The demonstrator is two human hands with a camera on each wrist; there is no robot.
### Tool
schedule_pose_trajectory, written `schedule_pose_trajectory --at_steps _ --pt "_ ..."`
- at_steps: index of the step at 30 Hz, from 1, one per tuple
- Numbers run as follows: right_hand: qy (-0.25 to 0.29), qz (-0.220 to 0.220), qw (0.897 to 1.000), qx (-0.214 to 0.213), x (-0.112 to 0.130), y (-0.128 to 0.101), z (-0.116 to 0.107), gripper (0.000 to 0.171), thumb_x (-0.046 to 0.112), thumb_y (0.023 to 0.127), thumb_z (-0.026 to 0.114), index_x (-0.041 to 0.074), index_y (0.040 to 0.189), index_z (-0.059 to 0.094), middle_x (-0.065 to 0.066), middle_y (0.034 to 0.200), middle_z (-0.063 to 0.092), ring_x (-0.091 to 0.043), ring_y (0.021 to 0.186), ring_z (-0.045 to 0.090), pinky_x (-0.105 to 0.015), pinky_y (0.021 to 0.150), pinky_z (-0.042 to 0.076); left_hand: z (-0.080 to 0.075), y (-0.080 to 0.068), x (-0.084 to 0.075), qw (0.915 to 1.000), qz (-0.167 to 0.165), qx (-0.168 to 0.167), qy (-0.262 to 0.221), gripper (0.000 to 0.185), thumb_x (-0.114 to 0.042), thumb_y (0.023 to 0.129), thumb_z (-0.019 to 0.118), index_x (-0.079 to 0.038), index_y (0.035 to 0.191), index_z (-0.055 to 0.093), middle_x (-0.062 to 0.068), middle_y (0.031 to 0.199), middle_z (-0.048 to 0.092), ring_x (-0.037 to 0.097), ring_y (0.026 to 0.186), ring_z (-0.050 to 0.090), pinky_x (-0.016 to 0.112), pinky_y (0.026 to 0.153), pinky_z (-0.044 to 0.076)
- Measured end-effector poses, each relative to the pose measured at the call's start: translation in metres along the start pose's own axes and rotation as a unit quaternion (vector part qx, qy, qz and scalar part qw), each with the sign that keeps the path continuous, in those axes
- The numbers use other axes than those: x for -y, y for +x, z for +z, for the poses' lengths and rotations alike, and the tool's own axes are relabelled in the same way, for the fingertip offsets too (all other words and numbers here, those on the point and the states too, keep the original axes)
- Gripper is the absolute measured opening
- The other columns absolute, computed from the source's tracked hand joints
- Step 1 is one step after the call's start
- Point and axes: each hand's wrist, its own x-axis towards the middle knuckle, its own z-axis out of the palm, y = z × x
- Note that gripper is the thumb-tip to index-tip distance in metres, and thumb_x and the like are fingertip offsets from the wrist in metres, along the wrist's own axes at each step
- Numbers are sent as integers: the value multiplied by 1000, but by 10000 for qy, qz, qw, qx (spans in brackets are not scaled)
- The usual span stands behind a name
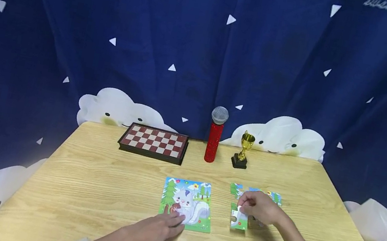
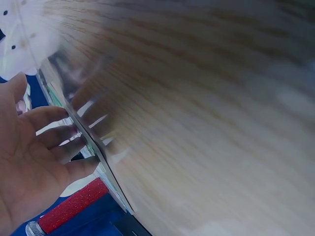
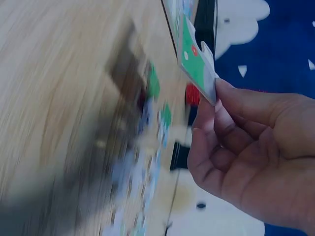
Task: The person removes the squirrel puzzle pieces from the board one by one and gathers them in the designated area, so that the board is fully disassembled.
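Both wrist views are pretty smeared – the loose puzzle pieces (image 1: 258, 194) in the right wrist view are just colour blobs, and the right hand (image 1: 259, 208) covers part of that pile from the head camera too. The picture on the held puzzle piece (image 3: 197, 61) is hard to read, only green with a red dot and a white knob edge.

Right grip: thumb and fingertips pinching that piece, lifted just off the surface (image 1: 97, 189), at about 3 o'clock from the squirrel picture card (image 1: 188, 203).

Left hand (image 1: 154, 237): released, fingers straight and spread, tips pressing the card's near-left corner – holding nothing.

Over at 12 o'clock along the far edge: a chessboard box (image 1: 154, 141), a red glitter microphone (image 1: 216, 135) standing upright, and a small gold trophy (image 1: 243, 150) just beside it.
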Motion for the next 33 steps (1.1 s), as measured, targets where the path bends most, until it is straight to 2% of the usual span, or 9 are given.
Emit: schedule_pose_trajectory --at_steps 12,19,24,27,33 --pt "165 98 9994 286 -46 -45 -43 10 3 91 57 -6 93 60 2 72 50 -1 60 42 -18 52 38 -1 0 0 10000 11 -20 -74 66 -55 99 30 -6 137 50 15 147 42 29 137 39 40 111 36" --pt "-89 443 9985 304 -67 -64 -51 7 3 87 60 -4 90 60 -1 75 52 -2 62 43 -18 54 37 -1 1 0 10000 23 4 -93 65 -55 99 30 -6 137 50 15 147 42 30 137 39 41 110 37" --pt "-34 470 9983 334 -78 -70 -52 8 1 83 62 -6 88 60 0 73 52 -2 62 44 -18 54 38 0 0 1 10000 38 10 -89 65 -54 99 31 -6 137 49 15 148 41 30 138 39 41 111 37" --pt "-65 526 9983 231 -80 -70 -51 8 0 81 64 -6 86 61 0 71 53 -1 62 45 -18 55 39 0 1 1 9999 32 -12 -108 64 -54 99 33 -6 137 50 15 147 41 30 137 39 41 110 37" --pt "-702 1034 9918 -284 -80 -69 -45 5 1 77 69 0 80 64 0 67 53 -5 60 44 -20 54 38 -2 1 0 9997 -132 37 -188 68 -59 97 30 -8 137 51 14 147 43 28 137 40 40 110 37"
